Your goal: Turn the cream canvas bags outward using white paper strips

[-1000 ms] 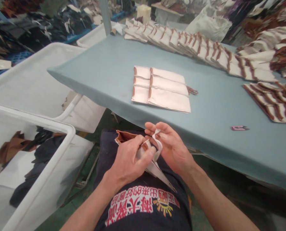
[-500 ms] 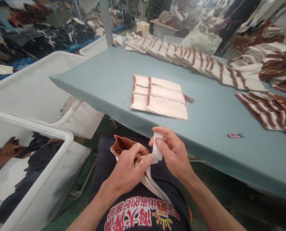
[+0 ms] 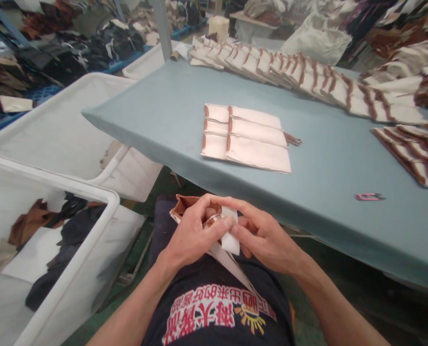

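Note:
Over my lap, my left hand grips a cream and brown fabric pouch, fingers curled round its top. My right hand meets it from the right and pinches a small white strip at the pouch's edge. The pouch's cream tail runs down across my dark shirt. On the blue-grey table just beyond my hands lies a flat set of finished cream pouches with brown trim.
A long overlapping row of the same pouches runs along the table's far side, with striped stacks at right. A small pink object lies near the table's front edge. White plastic bins with dark and brown scraps stand at left.
My right hand has come down from a raised pull and closed in against my left hand. The white strip, held up before, now hangs folded between my fingertips.

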{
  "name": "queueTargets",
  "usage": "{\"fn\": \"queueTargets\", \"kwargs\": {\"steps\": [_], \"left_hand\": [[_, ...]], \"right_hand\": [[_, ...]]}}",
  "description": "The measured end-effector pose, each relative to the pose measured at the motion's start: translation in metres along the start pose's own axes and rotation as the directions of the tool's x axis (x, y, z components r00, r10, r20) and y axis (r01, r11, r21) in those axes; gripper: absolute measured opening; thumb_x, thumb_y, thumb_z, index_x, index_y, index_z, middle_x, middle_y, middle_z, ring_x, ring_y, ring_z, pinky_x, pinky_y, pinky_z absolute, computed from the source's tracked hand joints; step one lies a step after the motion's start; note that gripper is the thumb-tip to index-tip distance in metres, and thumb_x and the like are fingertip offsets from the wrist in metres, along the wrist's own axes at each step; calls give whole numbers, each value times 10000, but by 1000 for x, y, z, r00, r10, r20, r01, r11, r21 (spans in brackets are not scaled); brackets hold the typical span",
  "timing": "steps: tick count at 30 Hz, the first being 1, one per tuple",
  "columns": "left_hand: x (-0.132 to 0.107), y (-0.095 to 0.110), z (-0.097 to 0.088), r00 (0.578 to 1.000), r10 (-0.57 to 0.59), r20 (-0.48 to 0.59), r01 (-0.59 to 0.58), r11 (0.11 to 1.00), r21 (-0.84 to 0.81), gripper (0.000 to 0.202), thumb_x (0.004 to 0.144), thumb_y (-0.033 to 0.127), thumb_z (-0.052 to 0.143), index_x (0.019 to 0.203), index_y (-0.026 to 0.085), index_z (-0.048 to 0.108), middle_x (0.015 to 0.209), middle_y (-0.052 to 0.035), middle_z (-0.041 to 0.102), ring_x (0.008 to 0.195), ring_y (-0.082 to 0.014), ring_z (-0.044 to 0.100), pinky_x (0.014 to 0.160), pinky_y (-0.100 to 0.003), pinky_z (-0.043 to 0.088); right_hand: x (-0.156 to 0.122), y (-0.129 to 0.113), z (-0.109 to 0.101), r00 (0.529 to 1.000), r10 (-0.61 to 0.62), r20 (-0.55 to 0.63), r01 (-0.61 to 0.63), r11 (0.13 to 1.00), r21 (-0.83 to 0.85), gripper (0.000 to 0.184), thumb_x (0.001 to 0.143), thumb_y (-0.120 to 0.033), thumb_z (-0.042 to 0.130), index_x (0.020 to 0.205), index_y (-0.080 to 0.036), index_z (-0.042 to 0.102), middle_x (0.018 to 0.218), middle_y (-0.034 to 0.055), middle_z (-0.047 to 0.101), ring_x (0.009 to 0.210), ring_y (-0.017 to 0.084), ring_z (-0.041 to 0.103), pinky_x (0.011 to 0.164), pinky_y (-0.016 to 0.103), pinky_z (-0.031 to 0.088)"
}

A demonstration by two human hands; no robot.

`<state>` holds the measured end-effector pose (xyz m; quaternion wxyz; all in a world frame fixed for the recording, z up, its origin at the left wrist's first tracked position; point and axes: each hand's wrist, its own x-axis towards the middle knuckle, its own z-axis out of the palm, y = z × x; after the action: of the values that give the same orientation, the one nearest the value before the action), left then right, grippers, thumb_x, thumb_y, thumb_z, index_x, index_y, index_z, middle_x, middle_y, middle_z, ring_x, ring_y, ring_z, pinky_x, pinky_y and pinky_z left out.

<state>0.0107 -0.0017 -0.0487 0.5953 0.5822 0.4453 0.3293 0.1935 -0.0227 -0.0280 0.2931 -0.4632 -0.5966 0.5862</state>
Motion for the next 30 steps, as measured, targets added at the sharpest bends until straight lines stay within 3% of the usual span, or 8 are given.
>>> {"fn": "queueTargets", "kwargs": {"steps": [4,7,11,13,15,18,23,30], "left_hand": [[2,1,0,993,10,113,0,996,-87,298,916,391,590,999,127,699,698,-3,614,584,-119,516,536,-221,400],[2,0,-1,992,95,78,-102,990,93,261,942,327,549,830,141,693,668,8,579,595,-112,476,553,-229,365],[0,-3,-1,985,174,-5,-162,923,349,412,955,314,558,577,168,485,560,52,382,555,-92,340,549,-251,267],[-2,-3,1,992,118,-33,-105,955,277,407,953,351,567,595,168,501,570,49,401,551,-91,355,540,-242,276],[-5,-3,4,999,35,-27,-31,991,127,350,948,391,570,693,155,611,611,32,486,557,-99,409,528,-228,313],[-8,-3,9,998,3,-58,0,999,52,321,939,399,578,791,138,692,652,9,554,569,-110,458,525,-224,350],[-13,-1,15,996,57,-73,-50,995,91,339,954,378,571,769,128,706,642,-4,573,573,-120,490,533,-229,379],[-18,4,12,996,85,33,-81,991,-104,315,974,358,564,925,111,752,728,-19,619,612,-118,505,565,-224,409]], "right_hand": [[-1,-1,-1,999,17,35,-16,1000,-14,471,963,-217,557,1433,-233,592,580,-81,520,432,75,398,402,181,285],[-12,-5,-9,987,92,131,-112,981,159,452,963,-363,612,1383,-198,623,501,-83,557,359,63,332,369,171,243],[-33,-11,-21,959,121,257,-242,823,514,520,927,-681,563,945,-191,737,317,-112,351,247,55,184,319,197,208],[-36,-11,-24,981,123,147,-183,828,530,499,911,-688,591,792,-213,689,323,-104,342,264,62,202,332,211,201],[-32,-9,-24,983,108,-150,-46,929,368,415,909,-610,656,787,-214,677,412,-71,464,339,80,319,376,216,248],[-23,-3,-15,867,-34,-498,18,999,-36,246,926,-439,680,840,-210,703,629,-1,654,527,131,548,499,246,418],[-19,-6,14,761,-288,-581,21,906,-422,98,904,-276,643,858,-222,710,832,45,754,761,206,676,736,329,502],[-16,2,15,911,59,-409,-40,998,54,322,1009,-434,537,901,-198,727,804,28,714,704,169,621,635,269,482]]}}
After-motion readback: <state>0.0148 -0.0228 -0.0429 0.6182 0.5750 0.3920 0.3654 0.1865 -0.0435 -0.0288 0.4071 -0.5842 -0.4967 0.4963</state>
